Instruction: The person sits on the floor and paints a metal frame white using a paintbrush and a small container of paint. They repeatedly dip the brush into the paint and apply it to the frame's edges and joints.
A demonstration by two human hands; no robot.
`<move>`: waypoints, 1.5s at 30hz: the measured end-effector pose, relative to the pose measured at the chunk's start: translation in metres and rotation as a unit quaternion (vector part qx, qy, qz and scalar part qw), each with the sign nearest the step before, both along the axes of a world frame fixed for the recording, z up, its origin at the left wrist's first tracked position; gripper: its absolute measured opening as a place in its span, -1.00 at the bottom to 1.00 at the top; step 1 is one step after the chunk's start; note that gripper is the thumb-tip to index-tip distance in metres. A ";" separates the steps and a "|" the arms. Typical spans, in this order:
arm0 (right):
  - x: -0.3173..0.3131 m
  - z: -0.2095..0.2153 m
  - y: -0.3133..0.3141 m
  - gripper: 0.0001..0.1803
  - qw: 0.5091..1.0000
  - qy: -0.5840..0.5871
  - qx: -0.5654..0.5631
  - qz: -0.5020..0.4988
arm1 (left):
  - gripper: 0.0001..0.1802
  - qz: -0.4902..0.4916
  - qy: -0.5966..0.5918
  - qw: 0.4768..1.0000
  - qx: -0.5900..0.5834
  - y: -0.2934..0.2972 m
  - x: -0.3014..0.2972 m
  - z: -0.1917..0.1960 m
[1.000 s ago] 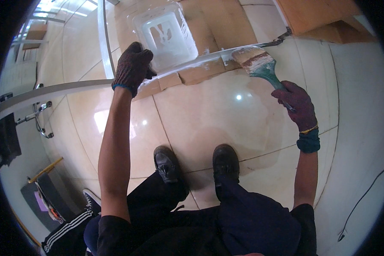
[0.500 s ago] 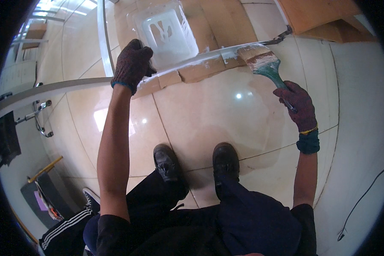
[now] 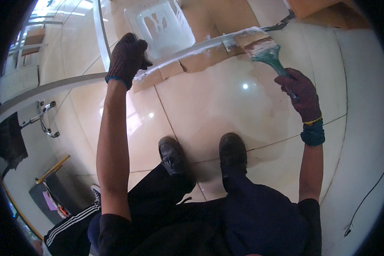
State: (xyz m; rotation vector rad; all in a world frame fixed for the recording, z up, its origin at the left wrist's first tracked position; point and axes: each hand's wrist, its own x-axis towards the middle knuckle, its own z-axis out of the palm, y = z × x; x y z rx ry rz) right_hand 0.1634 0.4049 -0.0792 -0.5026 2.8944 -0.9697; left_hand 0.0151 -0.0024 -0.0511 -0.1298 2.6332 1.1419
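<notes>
My right hand (image 3: 301, 94), in a dark knitted glove, grips the handle of a wide paintbrush (image 3: 266, 54). Its green handle slants up and left, and its paint-smeared bristles meet the right part of a white-painted rail. That rail belongs to a long frame (image 3: 51, 90) of pale bars. At a corner of this frame, my left hand (image 3: 127, 57), gloved alike, is closed on the bar, its fingers partly hidden. Just right of it sits a white plastic basket (image 3: 185, 36) with slotted sides and wet white paint inside. Its near edge lies close to the rail.
Paint-spotted cardboard (image 3: 234, 17) lies under the basket and rail on the glossy tiled floor (image 3: 209, 106). A wooden piece (image 3: 328, 15) stands at the far right. Another person's striped trouser leg (image 3: 72, 226) is at lower left, beside a grey box (image 3: 57, 196). A cable (image 3: 367, 196) hangs at right.
The view has shifted slightly, so the basket and rail sit a little higher and the shoes farther right. Both hands keep their holds; the brush stays at the rail's right end.
</notes>
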 end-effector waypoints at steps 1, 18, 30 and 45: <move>0.006 0.003 -0.003 -0.61 1.000 -0.008 -0.013 -0.016 | -0.80 0.000 0.000 1.000 0.007 0.000 0.002 0.001; 0.041 -0.017 -0.047 -0.63 0.969 -0.131 -0.209 0.001 | -0.72 -0.009 -0.008 0.998 0.067 -0.009 -0.001 0.012; 0.019 -0.002 -0.050 -0.54 0.995 0.014 -0.043 0.088 | -0.85 0.102 -0.004 0.992 0.069 0.003 0.031 0.048; 0.016 0.009 -0.064 -0.49 0.995 0.002 -0.060 0.082 | -0.84 0.088 0.001 0.993 0.084 -0.001 0.029 0.053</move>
